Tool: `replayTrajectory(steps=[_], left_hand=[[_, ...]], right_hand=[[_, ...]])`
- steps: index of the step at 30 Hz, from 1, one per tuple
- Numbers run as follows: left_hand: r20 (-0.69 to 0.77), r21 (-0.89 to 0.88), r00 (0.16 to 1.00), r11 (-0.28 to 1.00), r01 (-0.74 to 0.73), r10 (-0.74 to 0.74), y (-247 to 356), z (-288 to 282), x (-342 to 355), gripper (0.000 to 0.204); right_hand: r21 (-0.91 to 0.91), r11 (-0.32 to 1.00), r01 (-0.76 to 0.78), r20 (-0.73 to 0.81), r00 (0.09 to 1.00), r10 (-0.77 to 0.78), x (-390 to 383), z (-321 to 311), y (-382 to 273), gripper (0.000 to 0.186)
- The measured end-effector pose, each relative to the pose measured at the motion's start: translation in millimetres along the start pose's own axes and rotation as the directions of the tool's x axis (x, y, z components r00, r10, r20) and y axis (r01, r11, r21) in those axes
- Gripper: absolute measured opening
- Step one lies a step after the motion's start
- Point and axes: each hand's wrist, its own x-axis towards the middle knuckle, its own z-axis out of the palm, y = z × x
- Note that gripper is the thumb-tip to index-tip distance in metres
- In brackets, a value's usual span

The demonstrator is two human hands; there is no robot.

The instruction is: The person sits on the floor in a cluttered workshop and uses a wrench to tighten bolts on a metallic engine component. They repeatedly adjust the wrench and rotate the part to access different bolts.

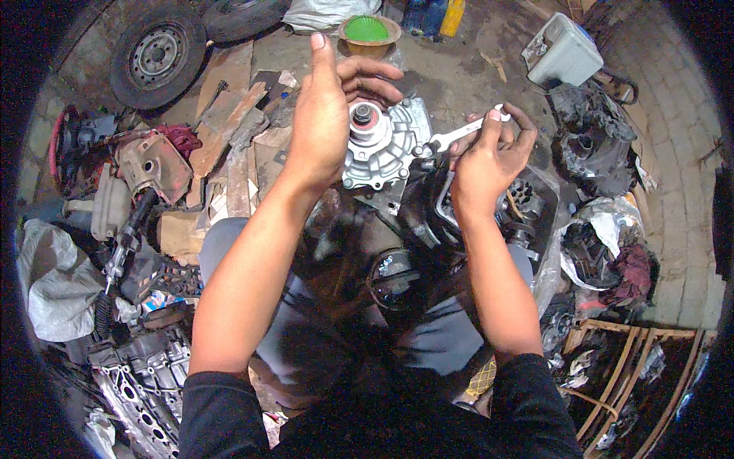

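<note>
A silver ribbed metal housing [388,158] stands in front of me, with a dark threaded shaft [362,115] rising from its round collar. My left hand [319,115] is at the housing's left side, thumb raised and fingers stretched out past the shaft; part of the contact is hidden. In my right hand [489,172] is a silver combination wrench [461,135], gripped near its open end. The wrench's other end is at a bolt on the housing's right edge. Below the housing are dark, greasy mechanical parts [394,271] between my legs.
A wheel [157,55] leans at the far left, near a bowl with a green insert [365,30]. Engine parts [145,382] and a grey bag [57,283] crowd the left. On the right are a pale plastic container [564,52], black parts [596,141] and a wooden-slatted frame [623,375].
</note>
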Motion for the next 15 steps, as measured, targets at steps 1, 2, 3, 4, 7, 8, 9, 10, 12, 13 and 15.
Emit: replayTrajectory(steps=[1, 2, 3, 4, 7, 8, 9, 10, 12, 13, 15], left_hand=[[-0.001, 0.003, 1.000, 1.000, 0.002, -0.002, 0, 1, -1, 0.092], [-0.003, 0.006, 1.000, 1.000, 0.005, -0.005, 1, 3, -1, 0.092], [-0.004, 0.009, 1.000, 1.000, 0.001, -0.001, 0, 3, -1, 0.092], [-0.005, 0.014, 1.000, 1.000, -0.003, 0.003, 0, 3, -1, 0.092], [0.007, -0.026, 1.000, 1.000, 0.017, -0.017, -1, 1, 2, 0.093], [0.009, -0.048, 0.999, 0.998, 0.032, -0.032, -2, -2, 2, 0.093], [0.013, -0.025, 1.000, 0.999, 0.023, -0.022, -2, -4, 2, 0.093], [0.017, -0.005, 1.000, 1.000, 0.014, -0.014, -2, -3, 1, 0.093], [0.021, 0.011, 1.000, 1.000, 0.000, 0.000, -1, -4, -1, 0.093], [0.027, -0.001, 1.000, 1.000, -0.004, 0.004, -2, -3, -1, 0.094], [0.032, -0.008, 0.999, 1.000, -0.001, 0.001, -3, -1, -1, 0.094]], right_hand=[[0.000, 1.000, 0.003, 0.010, 1.000, -0.003, -5, 1, 0, 0.024], [0.000, 1.000, 0.006, 0.020, 1.000, -0.006, -11, 4, -1, 0.024], [0.017, 0.999, -0.028, 0.042, 0.999, 0.027, -18, 9, -3, 0.024], [0.052, 0.996, -0.067, 0.077, 0.995, 0.063, -24, 12, 4, 0.026], [-0.122, 0.978, 0.170, 0.112, 0.981, -0.157, -23, 13, 30, 0.026], [-0.068, 0.991, 0.114, 0.075, 0.991, -0.108, -21, 17, 21, 0.026], [-0.012, 0.998, 0.058, 0.041, 0.998, -0.058, -18, 21, 11, 0.026], [0.043, 0.999, 0.004, 0.010, 1.000, -0.004, -15, 21, 2, 0.025], [-0.005, 0.998, 0.062, -0.030, 0.998, -0.062, -6, 16, -3, 0.023], [-0.003, 0.997, 0.071, -0.071, 0.995, -0.071, -2, 12, -3, 0.024], [-0.003, 0.996, 0.089, -0.108, 0.990, -0.089, 3, 5, -3, 0.024]])
